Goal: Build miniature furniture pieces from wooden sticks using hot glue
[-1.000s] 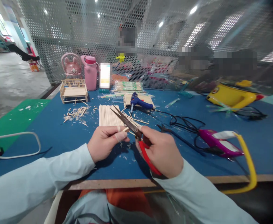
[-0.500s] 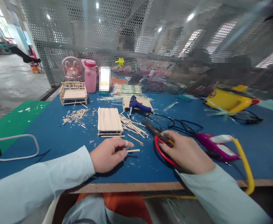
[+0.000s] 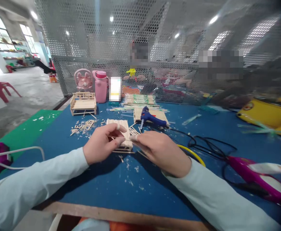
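Note:
A thin wooden stick (image 3: 127,139) spans the fingertips of both my hands, above a small platform of side-by-side sticks (image 3: 123,125). My left hand (image 3: 104,141) pinches it between thumb and index finger, over the platform's left side. At the platform's right edge, the fingertips of my right hand (image 3: 163,149) close on the stick's other end. My hands hide much of the platform. Another stick (image 3: 123,152) lies along its front. Loose sticks (image 3: 134,131) are partly covered behind my right hand. I cannot make out the scissors.
A blue glue gun (image 3: 152,118) rests on another stick panel (image 3: 138,113) behind. Stick furniture (image 3: 84,104), offcuts (image 3: 84,126), a pink bottle (image 3: 100,88) and bundled sticks (image 3: 140,98) stand or lie further back. Black cable (image 3: 203,144), a yellow curved piece (image 3: 193,153) and a purple device (image 3: 258,176) are right.
My right hand has let go of the red-handled scissors and moved left to the stick. My left hand has raised the stick over the platform. The view has shifted.

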A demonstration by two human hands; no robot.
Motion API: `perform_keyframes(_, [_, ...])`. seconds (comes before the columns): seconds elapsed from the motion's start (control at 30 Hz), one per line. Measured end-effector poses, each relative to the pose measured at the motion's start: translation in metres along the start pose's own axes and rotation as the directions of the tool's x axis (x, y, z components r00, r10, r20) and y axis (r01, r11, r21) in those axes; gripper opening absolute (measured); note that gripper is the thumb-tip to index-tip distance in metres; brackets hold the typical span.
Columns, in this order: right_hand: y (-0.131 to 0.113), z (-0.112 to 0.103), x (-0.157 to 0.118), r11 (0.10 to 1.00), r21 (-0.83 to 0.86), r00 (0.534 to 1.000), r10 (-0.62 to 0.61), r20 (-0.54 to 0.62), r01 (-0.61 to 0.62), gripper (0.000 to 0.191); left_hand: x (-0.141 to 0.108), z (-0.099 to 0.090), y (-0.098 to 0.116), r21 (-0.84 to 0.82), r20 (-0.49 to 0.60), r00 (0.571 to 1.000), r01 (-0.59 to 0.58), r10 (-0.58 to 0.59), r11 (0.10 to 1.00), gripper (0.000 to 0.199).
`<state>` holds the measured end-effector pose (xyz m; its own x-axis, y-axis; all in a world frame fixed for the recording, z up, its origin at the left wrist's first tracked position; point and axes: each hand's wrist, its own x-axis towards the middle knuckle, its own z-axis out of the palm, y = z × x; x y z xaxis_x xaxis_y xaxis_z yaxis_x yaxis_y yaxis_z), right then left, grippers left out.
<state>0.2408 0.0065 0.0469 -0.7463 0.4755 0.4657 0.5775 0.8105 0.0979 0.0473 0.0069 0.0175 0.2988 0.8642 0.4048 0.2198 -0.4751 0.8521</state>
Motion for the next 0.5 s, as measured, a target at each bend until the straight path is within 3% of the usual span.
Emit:
perform_keyframes(0.13, [0.005, 0.018, 0.001, 0.991, 0.107, 0.995, 0.088, -0.046, -0.082, 0.020, -0.001, -0.006, -0.006, -0.021, 0.011, 0.999, 0.038, -0.037, 0.999, 0.020])
perform_keyframes(0.2, [0.004, 0.023, -0.002, 0.979, 0.141, 0.986, 0.157, -0.052, -0.149, 0.019, -0.002, -0.014, -0.009, 0.027, -0.093, 0.995, 0.050, -0.047, 0.998, 0.025])
perform_keyframes(0.3, [0.003, 0.028, -0.005, 0.962, 0.185, 0.976, 0.214, -0.043, -0.203, 0.019, 0.000, -0.032, -0.017, 0.167, -0.296, 0.953, 0.113, -0.060, 0.979, 0.028])
perform_keyframes(0.37, [0.004, 0.032, -0.005, 0.959, 0.199, 0.977, 0.210, -0.033, -0.200, 0.020, -0.001, -0.044, -0.022, 0.232, -0.243, 0.965, 0.157, -0.099, 0.960, 0.030])
perform_keyframes(0.5, [0.007, 0.039, -0.006, 0.964, 0.203, 0.984, 0.180, -0.014, -0.173, 0.020, -0.009, -0.051, -0.030, 0.287, 0.029, 0.995, 0.087, -0.099, 0.954, 0.027])
